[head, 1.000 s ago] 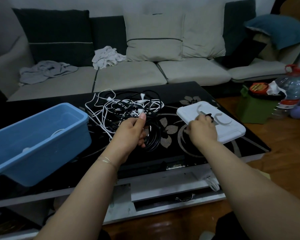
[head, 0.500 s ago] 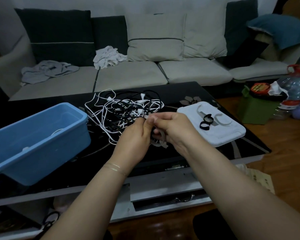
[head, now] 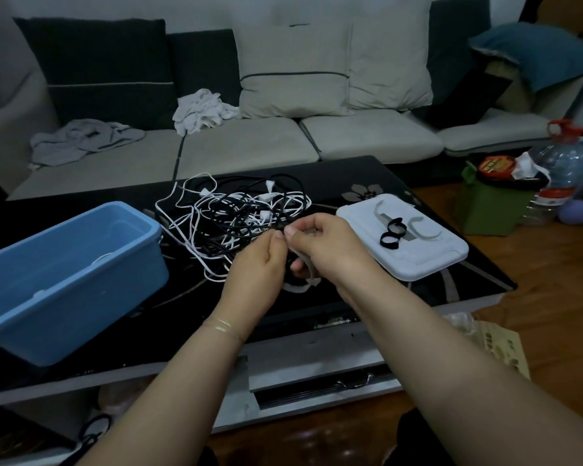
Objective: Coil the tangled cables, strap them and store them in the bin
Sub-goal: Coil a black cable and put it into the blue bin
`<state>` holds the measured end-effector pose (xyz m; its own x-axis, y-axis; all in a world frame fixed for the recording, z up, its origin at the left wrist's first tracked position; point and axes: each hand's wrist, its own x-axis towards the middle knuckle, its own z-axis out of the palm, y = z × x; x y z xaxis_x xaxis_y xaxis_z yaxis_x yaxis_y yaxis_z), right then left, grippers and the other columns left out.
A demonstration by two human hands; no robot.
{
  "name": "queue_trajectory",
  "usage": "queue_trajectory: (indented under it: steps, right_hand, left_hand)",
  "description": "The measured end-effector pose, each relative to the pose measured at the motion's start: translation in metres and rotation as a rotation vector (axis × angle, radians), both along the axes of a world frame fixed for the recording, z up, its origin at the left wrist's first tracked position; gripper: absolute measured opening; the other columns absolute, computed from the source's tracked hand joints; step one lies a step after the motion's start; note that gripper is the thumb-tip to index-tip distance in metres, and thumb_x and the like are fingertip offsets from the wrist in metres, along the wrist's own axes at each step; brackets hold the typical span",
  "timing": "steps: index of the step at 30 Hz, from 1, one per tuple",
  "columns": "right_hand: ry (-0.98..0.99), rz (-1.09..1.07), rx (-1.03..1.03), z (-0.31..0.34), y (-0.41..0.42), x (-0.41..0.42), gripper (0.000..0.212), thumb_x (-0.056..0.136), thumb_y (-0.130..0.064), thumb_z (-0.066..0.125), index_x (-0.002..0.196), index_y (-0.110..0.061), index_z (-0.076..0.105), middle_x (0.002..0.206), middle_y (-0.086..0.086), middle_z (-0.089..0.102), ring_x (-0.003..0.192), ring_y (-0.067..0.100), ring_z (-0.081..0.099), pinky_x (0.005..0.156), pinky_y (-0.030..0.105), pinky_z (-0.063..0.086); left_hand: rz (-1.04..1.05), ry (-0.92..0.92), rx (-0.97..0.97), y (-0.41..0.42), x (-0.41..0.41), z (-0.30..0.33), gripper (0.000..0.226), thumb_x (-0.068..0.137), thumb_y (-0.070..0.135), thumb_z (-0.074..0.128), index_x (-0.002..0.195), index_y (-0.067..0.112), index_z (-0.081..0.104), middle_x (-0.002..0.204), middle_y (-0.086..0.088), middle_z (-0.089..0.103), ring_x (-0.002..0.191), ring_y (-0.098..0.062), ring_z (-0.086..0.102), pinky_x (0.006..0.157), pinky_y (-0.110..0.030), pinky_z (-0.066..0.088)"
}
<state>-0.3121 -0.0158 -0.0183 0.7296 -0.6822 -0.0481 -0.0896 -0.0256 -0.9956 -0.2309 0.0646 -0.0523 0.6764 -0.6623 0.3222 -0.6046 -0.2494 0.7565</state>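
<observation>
Here the sofa (head: 249, 142) fills the far side, and the black table (head: 367, 176) stands before it. On the table's left edge sits the blue bin (head: 71, 274), tilted, with what may be a pale cable or two inside. The tangle (head: 236, 216) of black and white cables lies at the table's middle, just right of the bin. Toward the right edge rests a white lid (head: 418, 260) with black straps (head: 391, 232) and grey ones on it. At the near edge the left hand (head: 253, 267) and the right hand (head: 330, 247) meet, thumbs and forefingers pinching something small together; a grey strap (head: 305, 267) curls down from the right hand. A dark coil seems to be behind them, but it is mostly hidden.

Judging by this, the strapping step is in hand for one cable, with most still tangled. Next the strap likely needs wrapping round the coil and fastening, then the coil goes left into the bin.
</observation>
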Motion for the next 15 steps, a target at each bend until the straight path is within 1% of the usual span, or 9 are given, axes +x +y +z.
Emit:
queue_trajectory:
  steps: [2,4,6,8,10,11,13,15]
  right_hand:
    - [0.021,0.018,-0.001,0.003,-0.002,-0.004,0.013,0.091,-0.019,0.063,0.097,-0.014,0.053,0.071,0.005,0.062,0.045,0.013,0.053,0.057,0.035,0.055]
    - [0.066,0.063,-0.004,0.004,-0.003,-0.010,0.024,0.091,-0.016,0.063,0.109,-0.014,0.047,0.073,0.007,0.062,0.046,0.014,0.053,0.055,0.032,0.053]
    - [0.077,0.108,0.013,0.004,-0.002,-0.014,0.033,0.092,-0.010,0.060,0.118,-0.014,0.041,0.075,0.007,0.065,0.050,0.015,0.057,0.059,0.033,0.055]
    - [0.084,0.136,0.016,0.000,0.001,-0.014,0.041,0.092,-0.007,0.059,0.123,-0.019,0.035,0.076,0.008,0.068,0.053,0.016,0.061,0.064,0.035,0.057]
    - [0.116,0.128,-0.032,-0.006,0.003,-0.010,0.049,0.092,-0.008,0.061,0.128,-0.023,0.032,0.077,0.010,0.069,0.056,0.020,0.063,0.067,0.040,0.058]
    - [0.131,0.111,-0.079,-0.009,0.003,-0.008,0.052,0.091,-0.009,0.062,0.130,-0.024,0.031,0.077,0.011,0.069,0.056,0.022,0.065,0.067,0.043,0.059]
    - [0.149,0.075,-0.183,-0.014,0.002,-0.006,0.057,0.089,-0.011,0.064,0.133,-0.025,0.030,0.076,0.010,0.070,0.058,0.026,0.068,0.064,0.044,0.060]
    - [0.141,0.051,-0.249,-0.018,0.004,-0.004,0.058,0.088,-0.014,0.066,0.135,-0.027,0.033,0.071,0.006,0.070,0.057,0.024,0.069,0.060,0.042,0.060]
  left_hand:
    - [0.023,0.003,-0.020,0.000,0.000,0.002,0.034,0.100,0.023,0.035,0.081,0.005,0.055,0.071,-0.006,0.059,0.072,-0.024,0.052,0.065,-0.037,0.035]
    - [0.072,0.055,-0.061,0.000,0.004,0.004,0.033,0.100,0.022,0.036,0.072,0.009,0.049,0.064,-0.001,0.052,0.065,-0.022,0.046,0.060,-0.036,0.030]
    - [0.097,0.170,-0.132,0.000,0.009,0.007,0.034,0.097,0.026,0.036,0.066,0.015,0.045,0.059,0.000,0.047,0.061,-0.021,0.044,0.060,-0.035,0.035]
    - [0.106,0.332,-0.211,0.001,0.009,0.011,0.033,0.095,0.025,0.035,0.064,0.018,0.044,0.056,0.000,0.045,0.054,-0.017,0.044,0.053,-0.029,0.038]
    - [0.079,0.471,-0.249,0.003,0.003,0.016,0.032,0.098,0.017,0.033,0.069,0.013,0.045,0.053,-0.003,0.042,0.043,-0.010,0.040,0.042,-0.019,0.035]
    - [0.050,0.515,-0.254,0.004,-0.001,0.018,0.033,0.099,0.014,0.032,0.070,0.009,0.046,0.052,-0.004,0.041,0.039,-0.008,0.039,0.040,-0.016,0.034]
    - [-0.011,0.565,-0.252,0.006,-0.005,0.021,0.036,0.098,0.011,0.033,0.066,0.006,0.047,0.049,-0.006,0.041,0.038,-0.010,0.042,0.039,-0.015,0.036]
    - [-0.033,0.586,-0.249,0.009,-0.003,0.022,0.042,0.099,0.013,0.035,0.059,0.009,0.048,0.048,-0.006,0.041,0.041,-0.013,0.043,0.040,-0.016,0.036]
